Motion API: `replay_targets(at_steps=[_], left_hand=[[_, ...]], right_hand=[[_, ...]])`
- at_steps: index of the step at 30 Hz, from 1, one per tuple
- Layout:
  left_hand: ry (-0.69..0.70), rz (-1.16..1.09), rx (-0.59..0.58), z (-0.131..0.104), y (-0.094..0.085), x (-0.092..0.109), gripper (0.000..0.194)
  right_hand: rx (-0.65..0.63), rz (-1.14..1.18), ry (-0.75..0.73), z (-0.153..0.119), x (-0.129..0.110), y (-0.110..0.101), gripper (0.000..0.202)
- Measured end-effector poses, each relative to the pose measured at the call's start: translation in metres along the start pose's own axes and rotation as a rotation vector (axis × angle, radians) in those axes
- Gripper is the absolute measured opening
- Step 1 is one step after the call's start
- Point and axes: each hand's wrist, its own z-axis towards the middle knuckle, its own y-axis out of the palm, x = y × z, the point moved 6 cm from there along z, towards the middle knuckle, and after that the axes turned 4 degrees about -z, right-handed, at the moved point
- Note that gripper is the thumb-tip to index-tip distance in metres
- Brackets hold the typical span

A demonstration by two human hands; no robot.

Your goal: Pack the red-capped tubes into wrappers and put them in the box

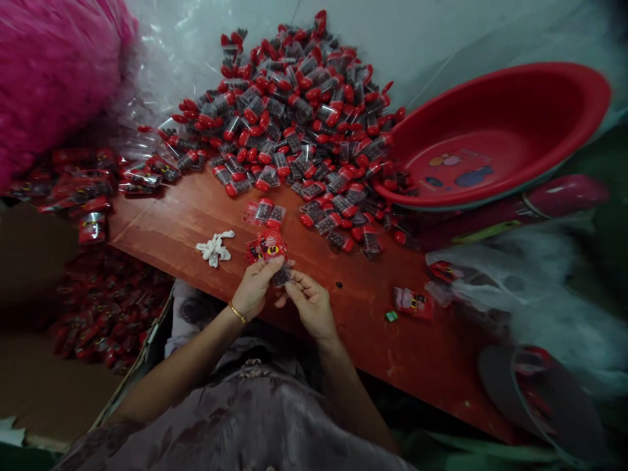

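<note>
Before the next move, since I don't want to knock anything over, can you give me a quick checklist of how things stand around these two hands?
1. Left hand holding the red printed packet: ok, thumb on its near part.
2. Right hand firmly gripping too: cannot tell; its fingertips meet the near end, partly hidden.
3. Packet closed: cannot tell, too small.
4. White crumpled piece apart from the hands: ok, it lies to their left.
5. Red basin apart from the pile of red-capped containers: not ok, containers crowd its left rim.
</note>
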Motion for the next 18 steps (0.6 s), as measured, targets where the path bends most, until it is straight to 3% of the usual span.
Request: replay_targets(at_steps=[5,10,18], left_hand=[[0.018,0.049,-0.022,0.003,0.001,0.003,0.041],[0.066,0.049,-0.006,0.007,0.006,0.012,0.043],[0.142,0.093,0.059,0.003,-0.001,-0.001,0.042]], right_hand=[[0.118,0.116,0.014,0.0,0.014,-0.001,0.019],[0.174,0.046,-0.013,0.0,0.012,0.0,0.019],[0.237,0.021,-0.032,0.017,0.007,-0.001,0.019]])
